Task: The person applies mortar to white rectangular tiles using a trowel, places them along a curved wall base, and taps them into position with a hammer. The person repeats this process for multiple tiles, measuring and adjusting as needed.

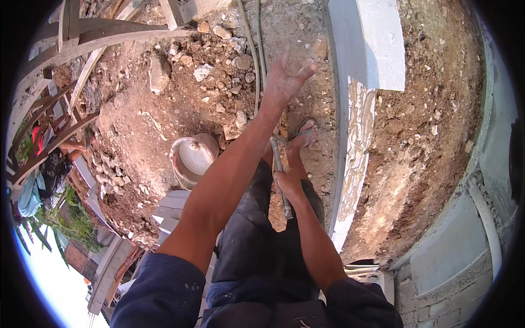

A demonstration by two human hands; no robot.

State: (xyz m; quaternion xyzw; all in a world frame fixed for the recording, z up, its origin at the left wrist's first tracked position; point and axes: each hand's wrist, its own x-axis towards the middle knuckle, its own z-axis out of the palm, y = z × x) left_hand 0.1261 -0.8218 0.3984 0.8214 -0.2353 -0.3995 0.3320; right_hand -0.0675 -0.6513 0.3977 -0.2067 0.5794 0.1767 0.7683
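My left hand [285,82] reaches out past my knees with its thumb and fingers apart, holding nothing; its fingertips are blurred. Lower down, my right hand [289,183] is wrapped round the handle of a grey, dusty hammer-like tool [286,206] between my legs. The tool's upper end lies near my sandalled foot [306,135] and its exact shape is hard to make out. To the right runs a low wall with a pale block [380,46] on it. Nearer me, the wall top carries uneven wet-looking mortar [358,128].
A round bucket [178,164] with pale grey contents stands left of my forearm. Two hoses [254,60] run along the ground beside rubble [219,76]. Wooden beams [126,34] cross the upper left, near another person [57,158]. Dirt [415,164] lies beyond the wall.
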